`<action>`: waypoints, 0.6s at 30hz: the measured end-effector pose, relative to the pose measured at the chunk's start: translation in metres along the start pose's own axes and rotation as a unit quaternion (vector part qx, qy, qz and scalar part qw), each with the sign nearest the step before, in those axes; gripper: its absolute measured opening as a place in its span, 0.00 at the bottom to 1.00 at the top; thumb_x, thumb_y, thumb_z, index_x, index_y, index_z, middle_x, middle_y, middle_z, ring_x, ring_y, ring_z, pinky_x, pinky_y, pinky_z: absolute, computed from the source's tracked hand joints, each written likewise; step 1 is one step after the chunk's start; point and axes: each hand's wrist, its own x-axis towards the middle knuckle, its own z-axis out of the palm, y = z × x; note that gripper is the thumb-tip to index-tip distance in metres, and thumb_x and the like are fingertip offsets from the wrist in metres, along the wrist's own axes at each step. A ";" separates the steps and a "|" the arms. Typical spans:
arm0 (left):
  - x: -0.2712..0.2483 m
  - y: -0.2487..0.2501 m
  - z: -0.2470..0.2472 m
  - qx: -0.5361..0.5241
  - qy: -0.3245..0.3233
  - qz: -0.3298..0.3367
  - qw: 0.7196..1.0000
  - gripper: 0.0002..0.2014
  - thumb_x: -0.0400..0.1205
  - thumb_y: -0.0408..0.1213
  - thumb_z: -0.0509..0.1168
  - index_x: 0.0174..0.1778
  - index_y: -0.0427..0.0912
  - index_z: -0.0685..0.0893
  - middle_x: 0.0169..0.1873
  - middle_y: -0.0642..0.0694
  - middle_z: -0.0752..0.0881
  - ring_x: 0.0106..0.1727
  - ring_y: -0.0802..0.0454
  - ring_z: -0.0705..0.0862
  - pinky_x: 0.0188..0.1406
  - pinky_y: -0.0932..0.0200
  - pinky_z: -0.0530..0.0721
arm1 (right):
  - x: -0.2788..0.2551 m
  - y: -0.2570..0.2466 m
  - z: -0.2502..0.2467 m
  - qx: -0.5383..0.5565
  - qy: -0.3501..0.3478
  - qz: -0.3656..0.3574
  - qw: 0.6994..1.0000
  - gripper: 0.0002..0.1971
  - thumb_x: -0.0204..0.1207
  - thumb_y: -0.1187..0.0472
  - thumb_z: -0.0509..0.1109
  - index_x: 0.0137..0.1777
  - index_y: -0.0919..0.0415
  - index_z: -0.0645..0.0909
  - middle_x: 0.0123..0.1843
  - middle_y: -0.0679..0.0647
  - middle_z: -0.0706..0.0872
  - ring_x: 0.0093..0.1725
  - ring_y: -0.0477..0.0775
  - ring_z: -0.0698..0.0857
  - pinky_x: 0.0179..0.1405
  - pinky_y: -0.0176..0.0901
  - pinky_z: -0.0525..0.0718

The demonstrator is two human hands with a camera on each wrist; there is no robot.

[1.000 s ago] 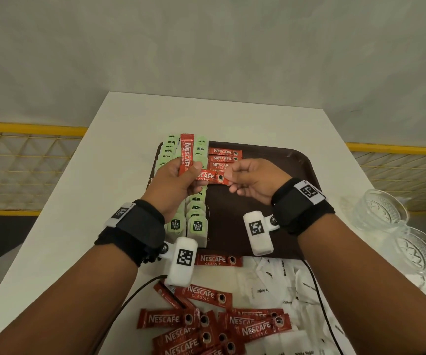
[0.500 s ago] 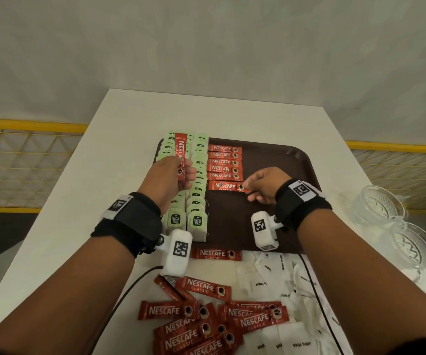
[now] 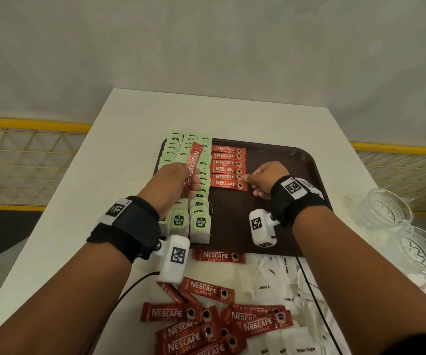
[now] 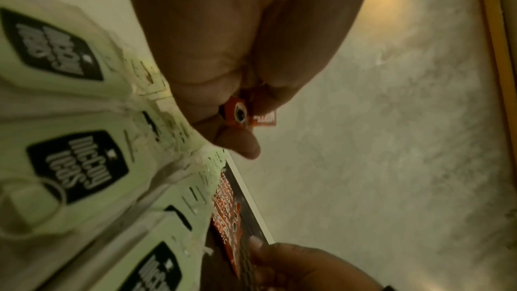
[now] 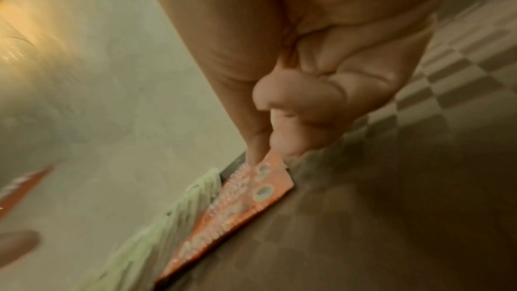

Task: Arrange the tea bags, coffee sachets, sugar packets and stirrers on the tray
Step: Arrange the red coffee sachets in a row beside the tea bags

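A brown tray [image 3: 296,160] carries rows of green tea bags [image 3: 200,221] on its left and a column of red coffee sachets [image 3: 228,162] beside them. My left hand [image 3: 191,183] grips one red sachet [image 3: 194,160] by its lower end and holds it tilted above the tea bags; its end shows between the fingers [image 4: 240,114]. My right hand [image 3: 249,179] rests on the tray with curled fingers. Its fingertips pinch the right end of the nearest sachets in the column [image 5: 251,198].
Loose red sachets [image 3: 206,316] lie piled on the white table in front of the tray, with one more [image 3: 219,256] at the tray's near rim. White sugar packets [image 3: 278,278] are heaped to their right. Two glass bowls [image 3: 386,213] stand at the right edge.
My right hand carried a sachet down and laid it at the near end of the column, keeping hold of its right end. The left hand's sachet has tilted to the right.
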 end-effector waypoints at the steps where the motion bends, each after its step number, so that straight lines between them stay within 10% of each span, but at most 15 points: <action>1: -0.002 0.000 0.000 0.042 -0.019 0.012 0.999 0.11 0.89 0.32 0.54 0.57 0.37 0.83 0.40 0.43 0.85 0.38 0.53 0.83 0.34 0.61 0.83 | -0.002 0.001 -0.001 0.019 0.016 -0.033 0.999 0.12 0.79 0.52 0.71 0.44 0.62 0.79 0.35 0.56 0.84 0.26 0.49 0.80 0.25 0.37 0.80; 8: -0.008 0.004 0.009 0.217 -0.086 0.060 0.971 0.07 0.88 0.35 0.61 0.55 0.43 0.85 0.44 0.47 0.92 0.38 0.58 0.86 0.32 0.67 0.83 | -0.034 -0.013 -0.011 0.048 -0.091 -0.247 0.964 0.07 0.78 0.62 0.72 0.54 0.63 0.84 0.34 0.54 0.85 0.29 0.45 0.82 0.31 0.35 0.84; 18: -0.017 0.009 0.000 0.330 -0.007 0.121 0.936 0.11 0.87 0.45 0.62 0.61 0.48 0.85 0.53 0.54 0.86 0.54 0.56 0.84 0.50 0.58 0.83 | -0.039 0.026 -0.019 0.134 -0.140 -0.124 0.973 0.04 0.80 0.68 0.69 0.52 0.65 0.83 0.39 0.58 0.86 0.35 0.50 0.87 0.31 0.36 0.86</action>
